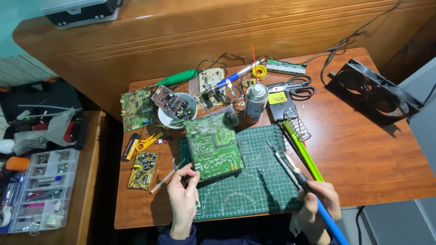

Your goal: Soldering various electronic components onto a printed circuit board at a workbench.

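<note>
A large green circuit board (212, 146) lies solder side up on a green cutting mat (254, 181). My left hand (183, 199) is at the board's near left corner, fingers pinched around a thin silvery strand that I cannot make out clearly. My right hand (318, 204) grips a soldering iron (295, 172) with a blue handle and black grip. Its metal tip points up and left over the mat, a little to the right of the board and not touching it.
A spray can (256, 102), a coil iron stand (297, 123), scissors (295, 86), a white bowl holding a board (175, 108), smaller circuit boards (143, 170), yellow strippers (148, 141), a green screwdriver (177, 78) and a black twin fan (374, 93) crowd the wooden table. A parts organiser (41, 188) lies at left.
</note>
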